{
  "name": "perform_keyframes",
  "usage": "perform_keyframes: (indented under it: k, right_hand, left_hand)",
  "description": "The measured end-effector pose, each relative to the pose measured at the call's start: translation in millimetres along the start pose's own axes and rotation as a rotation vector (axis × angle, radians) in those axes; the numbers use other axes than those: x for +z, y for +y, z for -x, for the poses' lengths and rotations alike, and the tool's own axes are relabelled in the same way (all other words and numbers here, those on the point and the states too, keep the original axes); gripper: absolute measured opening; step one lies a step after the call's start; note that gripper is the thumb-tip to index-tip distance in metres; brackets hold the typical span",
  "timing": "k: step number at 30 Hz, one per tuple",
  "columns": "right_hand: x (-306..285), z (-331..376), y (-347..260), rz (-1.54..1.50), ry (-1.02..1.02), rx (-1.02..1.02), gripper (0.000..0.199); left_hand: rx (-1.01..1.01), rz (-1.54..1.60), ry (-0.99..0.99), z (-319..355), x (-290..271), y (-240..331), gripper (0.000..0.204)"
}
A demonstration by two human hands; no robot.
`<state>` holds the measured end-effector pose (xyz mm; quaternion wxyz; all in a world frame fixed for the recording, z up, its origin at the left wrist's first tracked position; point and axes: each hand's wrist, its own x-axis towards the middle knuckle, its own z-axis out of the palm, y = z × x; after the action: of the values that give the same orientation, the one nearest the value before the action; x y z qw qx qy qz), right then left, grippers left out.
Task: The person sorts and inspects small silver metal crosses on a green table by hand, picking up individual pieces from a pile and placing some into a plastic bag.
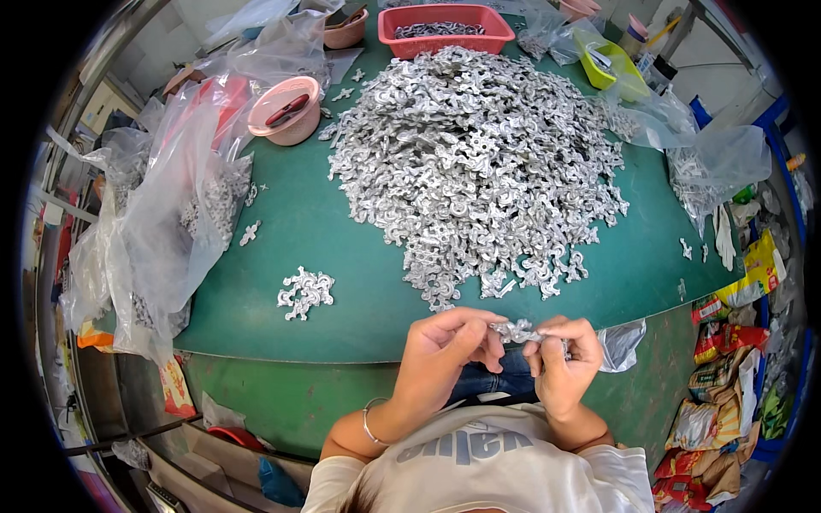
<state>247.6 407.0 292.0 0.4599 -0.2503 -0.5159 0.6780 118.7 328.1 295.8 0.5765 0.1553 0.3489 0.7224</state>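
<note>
Between my two hands, just off the table's near edge, is a small silver metal casting (516, 332). My left hand (451, 346) pinches its left end between thumb and fingers. The fingers of my right hand (564, 352) are closed on its right end, and a bit of silver metal also shows by them. Beyond my hands rises a large heap of similar silver castings (479, 162), spreading over the middle of the green table (368, 329). A small separate cluster of castings (305, 292) lies to the left of the heap.
A pink bowl (295, 128) with a red-handled tool stands at left, beside clear plastic bags (162, 231) of castings. A red basin (445, 19) and a yellow-green container (611, 64) are at the back. More bagged castings (697, 175) lie right; colourful packages (714, 385) fill the floor there.
</note>
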Motion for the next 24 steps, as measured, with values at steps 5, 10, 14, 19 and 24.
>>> perform_keyframes:
  k: [5, 10, 14, 19, 24]
  right_hand:
    - [-7.5, -1.0, -2.8, 0.344, -0.115, -0.311, 0.017]
    - [-5.6, -0.8, -10.3, 0.423, -0.125, -0.328, 0.021]
    - [-4.6, -0.6, -11.8, 0.419, -0.102, -0.327, 0.022]
    - [-5.6, 0.7, -13.0, 0.426, -0.108, -0.331, 0.022]
    - [-6.5, 1.1, -12.8, 0.425, -0.111, -0.309, 0.023]
  left_hand:
    - [0.103, -0.109, 0.059, -0.3, 2.7, 1.2, 0.017]
    - [0.193, -0.119, 0.013, 0.2, 3.0, 2.8, 0.017]
    - [0.214, -0.123, 0.027, 1.8, 5.2, 2.2, 0.016]
    - [0.244, -0.132, -0.008, 2.2, 3.7, 1.6, 0.016]
    - [0.278, -0.211, -0.019, 4.4, 4.6, 2.2, 0.019]
